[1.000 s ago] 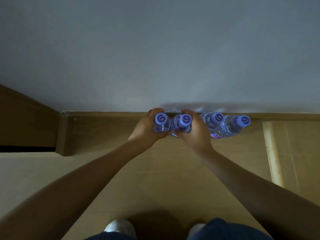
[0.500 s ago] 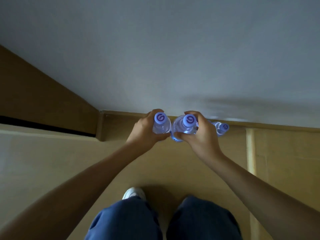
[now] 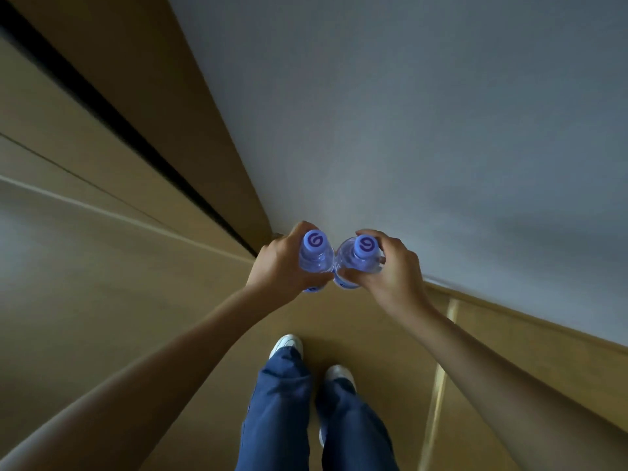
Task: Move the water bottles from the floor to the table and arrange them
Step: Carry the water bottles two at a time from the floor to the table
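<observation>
A pale grey-white wall [image 3: 424, 113] fills the upper right, smooth and matte. Tan wooden floor [image 3: 102, 283] spreads below, with a wooden baseboard [image 3: 526, 321] along the wall's foot. Compared with half a second ago, the view has swung round, and the extra bottles seen by the wall are out of sight. Blue trouser legs [image 3: 282, 409] and white shoes [image 3: 286, 345] stand beneath. The left hand [image 3: 282, 266] grips the left water bottle [image 3: 316, 254]; the right hand [image 3: 387, 270] grips the right water bottle [image 3: 360, 263]. Both are clear plastic with round purple swirl-marked caps, held upright above the floor, sides touching.
</observation>
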A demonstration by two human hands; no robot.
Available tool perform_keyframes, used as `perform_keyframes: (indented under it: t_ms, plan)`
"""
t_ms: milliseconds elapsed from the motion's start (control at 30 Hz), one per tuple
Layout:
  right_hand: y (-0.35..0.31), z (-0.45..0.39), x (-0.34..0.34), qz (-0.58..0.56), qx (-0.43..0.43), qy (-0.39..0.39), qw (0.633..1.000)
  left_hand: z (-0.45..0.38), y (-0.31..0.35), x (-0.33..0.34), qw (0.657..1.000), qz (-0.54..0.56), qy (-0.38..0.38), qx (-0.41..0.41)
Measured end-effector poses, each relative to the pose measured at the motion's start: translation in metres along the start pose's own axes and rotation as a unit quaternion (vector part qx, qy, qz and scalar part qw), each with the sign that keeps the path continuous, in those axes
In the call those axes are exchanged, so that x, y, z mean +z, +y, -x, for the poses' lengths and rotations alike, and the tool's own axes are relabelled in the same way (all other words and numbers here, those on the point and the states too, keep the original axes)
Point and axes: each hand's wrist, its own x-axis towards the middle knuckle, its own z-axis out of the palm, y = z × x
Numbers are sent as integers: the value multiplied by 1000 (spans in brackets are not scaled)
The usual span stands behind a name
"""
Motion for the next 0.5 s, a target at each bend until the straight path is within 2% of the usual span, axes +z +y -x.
perform_keyframes:
  t_ms: [267, 500]
  plan:
    - [-136, 22, -37, 9, -117, -65, 991, 86, 52, -113, 992, -8, 108, -59]
    - [-220, 38, -22, 22, -179, -136, 974, 160, 47, -175, 970, 69, 217, -86]
